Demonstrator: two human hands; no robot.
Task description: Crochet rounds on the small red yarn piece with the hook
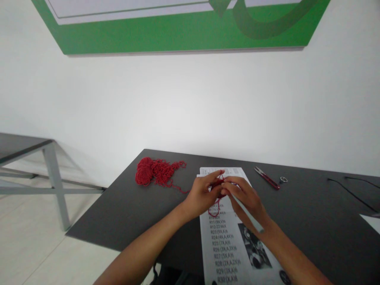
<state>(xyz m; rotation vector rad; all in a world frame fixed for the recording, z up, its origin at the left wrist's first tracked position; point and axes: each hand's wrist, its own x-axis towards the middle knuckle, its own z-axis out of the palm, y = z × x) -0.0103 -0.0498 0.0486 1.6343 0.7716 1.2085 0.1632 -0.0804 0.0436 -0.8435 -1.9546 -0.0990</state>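
My left hand (pixel 198 196) pinches a small piece of red crochet work (pixel 218 183), with a strand of yarn raised over its index finger. In my right hand (pixel 247 200) is a crochet hook with a pale grey handle (pixel 248 215), which slants down towards the wrist. The hook's tip is hidden at the fingers, where both hands meet. A loop of red yarn (pixel 213 215) hangs below the work. From the left hand, a strand runs left to the loose, kinked yarn (pixel 166 172) beside a red yarn ball (pixel 144 172).
Under my hands lie printed pattern sheets (pixel 219 245) on the dark table (pixel 133 221). Red-handled thread snips (pixel 267 179) and a small ring-like item (pixel 284 179) lie to the right. Thin dark glasses temples (pixel 353 194) show farther right. Another table (pixel 26 144) stands at left.
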